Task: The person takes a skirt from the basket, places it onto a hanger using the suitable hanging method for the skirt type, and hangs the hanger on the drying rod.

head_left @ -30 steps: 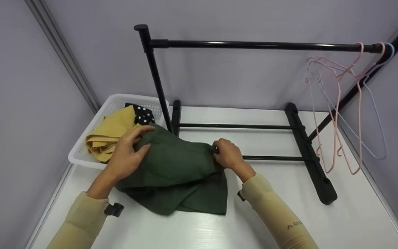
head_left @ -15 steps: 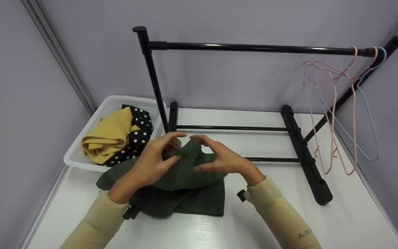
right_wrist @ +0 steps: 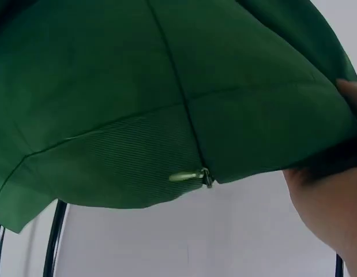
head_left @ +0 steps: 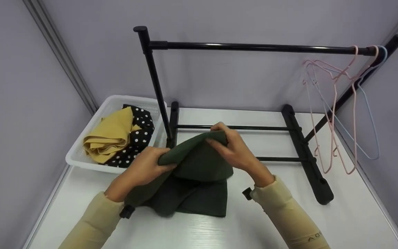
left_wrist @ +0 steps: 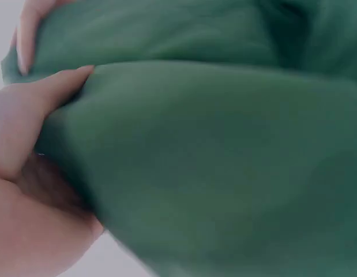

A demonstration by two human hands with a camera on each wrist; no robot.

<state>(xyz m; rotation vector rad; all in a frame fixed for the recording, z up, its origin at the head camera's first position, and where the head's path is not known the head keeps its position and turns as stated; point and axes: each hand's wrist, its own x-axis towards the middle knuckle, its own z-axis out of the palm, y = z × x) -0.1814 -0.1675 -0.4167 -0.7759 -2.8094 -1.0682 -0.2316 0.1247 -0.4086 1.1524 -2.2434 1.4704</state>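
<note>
A dark green garment (head_left: 204, 162) is lifted between both hands, its lower part lying in folds on the white table. My left hand (head_left: 145, 167) pinches its upper edge, with the thumb on the near side. Farther right and higher, my right hand (head_left: 235, 148) grips the same edge between thumb and fingers. In the left wrist view, green cloth (left_wrist: 213, 156) fills most of the picture beside the left thumb. The right wrist view shows a zipper pull (right_wrist: 187, 175) at the edge, below a straight seam. The garment's full shape is hidden by folds.
A white basket (head_left: 78, 160) at left holds folded yellow cloth (head_left: 111, 129) and black cloth with white dots (head_left: 143, 121). Behind the hands stands a black clothes rack (head_left: 254, 46). Pink hangers (head_left: 335, 121) and a blue hanger (head_left: 368, 107) hang at its right end.
Both hands have moved to the garment's upper edge, coming close together and then spreading apart. That edge is now raised and stretched between them, and the cloth no longer overlaps the basket.
</note>
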